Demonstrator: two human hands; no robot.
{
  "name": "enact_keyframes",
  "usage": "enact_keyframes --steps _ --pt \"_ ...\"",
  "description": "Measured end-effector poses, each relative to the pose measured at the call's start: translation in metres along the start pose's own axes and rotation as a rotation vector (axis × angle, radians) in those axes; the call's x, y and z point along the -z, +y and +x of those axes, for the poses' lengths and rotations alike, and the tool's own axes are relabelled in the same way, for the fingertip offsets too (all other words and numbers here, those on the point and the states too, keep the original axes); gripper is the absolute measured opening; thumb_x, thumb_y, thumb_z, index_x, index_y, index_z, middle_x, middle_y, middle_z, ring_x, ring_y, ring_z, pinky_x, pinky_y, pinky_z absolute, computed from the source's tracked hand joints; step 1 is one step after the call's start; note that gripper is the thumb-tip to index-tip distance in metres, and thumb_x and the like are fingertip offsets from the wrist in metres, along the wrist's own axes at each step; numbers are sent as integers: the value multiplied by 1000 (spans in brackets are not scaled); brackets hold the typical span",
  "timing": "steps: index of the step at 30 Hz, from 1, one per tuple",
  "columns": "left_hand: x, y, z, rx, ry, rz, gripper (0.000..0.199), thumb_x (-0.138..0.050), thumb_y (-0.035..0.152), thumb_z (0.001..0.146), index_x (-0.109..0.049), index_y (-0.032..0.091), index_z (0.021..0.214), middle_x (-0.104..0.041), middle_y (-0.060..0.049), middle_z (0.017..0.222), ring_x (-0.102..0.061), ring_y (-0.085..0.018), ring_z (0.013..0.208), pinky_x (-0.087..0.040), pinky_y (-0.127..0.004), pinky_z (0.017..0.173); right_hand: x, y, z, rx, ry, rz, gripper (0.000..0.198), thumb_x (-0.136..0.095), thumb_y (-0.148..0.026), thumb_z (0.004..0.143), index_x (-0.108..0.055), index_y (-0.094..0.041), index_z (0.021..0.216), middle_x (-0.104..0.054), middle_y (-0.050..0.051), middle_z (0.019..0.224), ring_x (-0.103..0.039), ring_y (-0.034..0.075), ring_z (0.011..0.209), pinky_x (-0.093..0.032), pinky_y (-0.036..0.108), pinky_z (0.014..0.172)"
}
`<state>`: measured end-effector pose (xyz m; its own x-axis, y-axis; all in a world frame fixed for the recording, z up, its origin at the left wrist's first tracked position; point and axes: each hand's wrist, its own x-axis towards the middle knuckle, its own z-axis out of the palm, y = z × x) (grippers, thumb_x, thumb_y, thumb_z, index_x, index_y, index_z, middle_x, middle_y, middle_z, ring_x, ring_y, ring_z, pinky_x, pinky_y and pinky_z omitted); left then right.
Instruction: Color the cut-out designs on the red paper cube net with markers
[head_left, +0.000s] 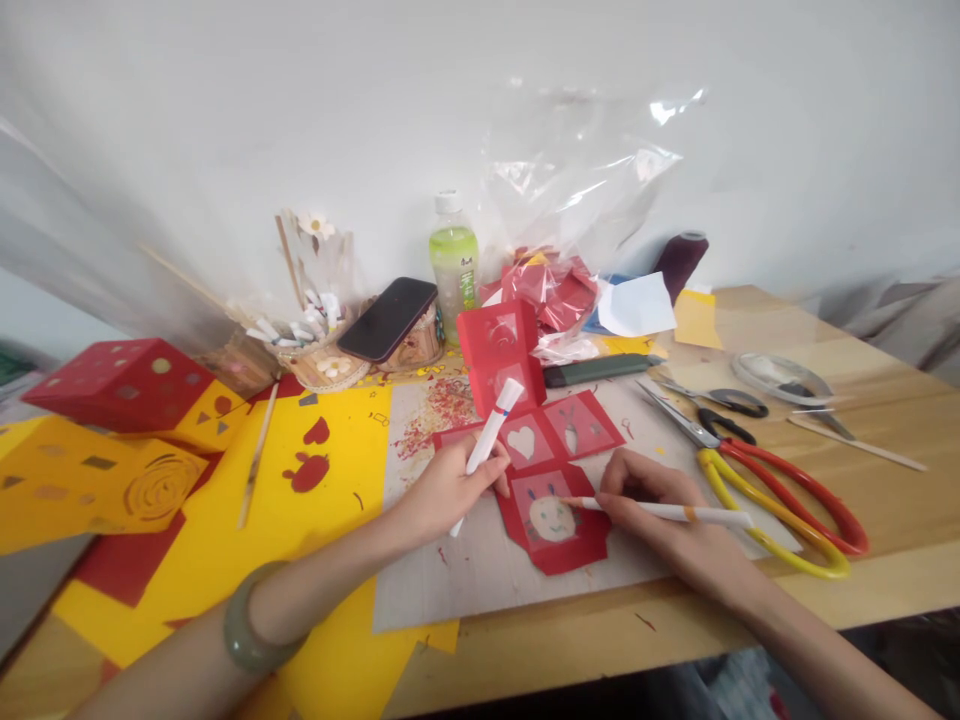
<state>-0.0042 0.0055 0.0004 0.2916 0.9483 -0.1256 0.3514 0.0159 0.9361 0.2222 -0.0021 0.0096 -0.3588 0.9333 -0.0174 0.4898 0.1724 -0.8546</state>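
A red paper cutout (538, 446) with folded panels and clear windows lies on a pale board (420, 590), one panel standing upright at the back. In my right hand (656, 505) is a white marker pen with an orange band (701, 513); its tip touches the round face drawing (551, 518) in the front window. My left hand (455, 475) is closed around a white marker pen with red and blue marks (493, 425), held tilted. That hand rests at the cutout's left edge. A green bangle (251, 620) circles my left wrist.
To the right lie large scissors (765, 490) with red and yellow handles, smaller black scissors (724, 398) and a tape roll (781, 378). Behind stand a drink bottle (454, 265), a phone (390, 318) and a marker basket (315, 345). Yellow paper (330, 560) and decorated boxes (127, 400) occupy the left.
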Motion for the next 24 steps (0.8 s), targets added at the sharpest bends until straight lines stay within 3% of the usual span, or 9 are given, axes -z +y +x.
enact_keyframes --steps 24 --pt "-1 5 1 48 -15 -58 13 -44 24 84 -48 17 74 -59 0 68 -59 -14 70 -47 -26 70 -1 3 1 -16 -87 16 27 -52 -35 79 -43 -20 59 -48 -2 57 -42 12 55 -32 25 50"
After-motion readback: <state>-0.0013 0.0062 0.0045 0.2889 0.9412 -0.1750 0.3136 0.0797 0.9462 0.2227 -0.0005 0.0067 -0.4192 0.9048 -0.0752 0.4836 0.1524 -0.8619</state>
